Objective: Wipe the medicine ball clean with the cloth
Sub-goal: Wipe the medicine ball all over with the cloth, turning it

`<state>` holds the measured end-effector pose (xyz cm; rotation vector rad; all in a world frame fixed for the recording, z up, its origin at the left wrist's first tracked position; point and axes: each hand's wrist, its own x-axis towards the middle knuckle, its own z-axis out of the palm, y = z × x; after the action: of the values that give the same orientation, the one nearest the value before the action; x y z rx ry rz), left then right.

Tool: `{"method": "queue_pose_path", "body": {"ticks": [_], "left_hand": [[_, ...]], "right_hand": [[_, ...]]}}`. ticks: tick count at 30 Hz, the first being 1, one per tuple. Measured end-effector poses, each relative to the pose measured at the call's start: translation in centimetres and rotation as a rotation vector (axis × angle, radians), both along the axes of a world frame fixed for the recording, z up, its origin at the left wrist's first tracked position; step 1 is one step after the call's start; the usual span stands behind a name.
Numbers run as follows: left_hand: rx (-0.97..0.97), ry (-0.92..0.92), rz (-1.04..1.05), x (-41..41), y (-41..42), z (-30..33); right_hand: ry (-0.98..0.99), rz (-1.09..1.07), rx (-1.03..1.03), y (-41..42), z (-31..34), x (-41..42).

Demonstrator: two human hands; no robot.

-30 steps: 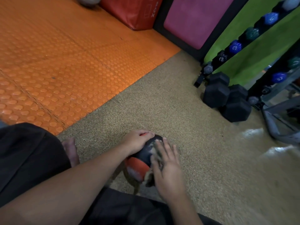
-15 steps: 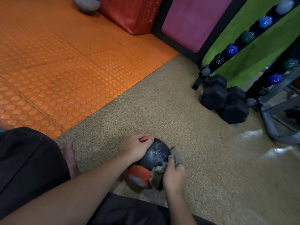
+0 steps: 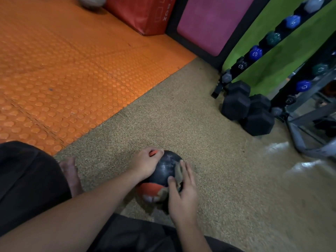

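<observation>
**Both hands on the medicine ball, cloth under your right palm**

Nearest to you, your dark-clothed legs fill the bottom and left edge, and your bare foot (image 3: 70,174) rests on the speckled tan floor (image 3: 181,115) just left of the ball.

Your right hand (image 3: 182,194) lies flat over the right side of the medicine ball (image 3: 161,174), fingers straight and spread, pressing the brownish cloth (image 3: 179,172) against it. The cloth shows as a crumpled strip between your thumb and fingers and again below the thumb.

Your left hand (image 3: 145,163) cups the ball's upper left side, fingers curled over the top and holding it steady. The ball is black on top with an orange-red panel low on the near side, and it sits on the tan floor right in front of your legs.

Farther out, an orange studded mat (image 3: 63,70) covers the left half. To the right, 2 black hex dumbbells (image 3: 247,110) sit on the floor at the foot of a rack (image 3: 263,44) carrying small blue, teal and grey weights. At the back stand a red box (image 3: 143,13) and a pink pad (image 3: 209,22) against a green wall.
</observation>
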<state>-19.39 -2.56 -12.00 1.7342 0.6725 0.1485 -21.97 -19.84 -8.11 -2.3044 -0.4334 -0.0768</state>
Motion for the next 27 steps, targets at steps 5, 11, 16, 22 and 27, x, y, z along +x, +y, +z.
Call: {"method": "queue_pose_path", "body": {"ticks": [5, 11, 16, 22, 27], "left_hand": [[0.018, -0.017, -0.054, -0.2, 0.8, 0.0], [0.5, -0.22, -0.607, -0.4, 1.8, 1.9], [0.533, -0.123, -0.834, -0.5, 2.1, 3.1], [0.469, -0.124, -0.953, -1.1, 5.7, 2.3], [0.466, -0.092, -0.925, -1.8, 5.6, 2.2]], "right_hand": [[-0.068, 0.116, -0.076, -0.8, 0.0, 1.7], [0.033, -0.199, 0.131, -0.6, 0.7, 1.9], [0.014, -0.301, 0.225, -1.0, 1.2, 1.9], [-0.311, 0.35, -0.396, -0.9, 2.8, -1.2], [-0.206, 0.162, -0.322, -2.5, 2.8, 1.4]]}}
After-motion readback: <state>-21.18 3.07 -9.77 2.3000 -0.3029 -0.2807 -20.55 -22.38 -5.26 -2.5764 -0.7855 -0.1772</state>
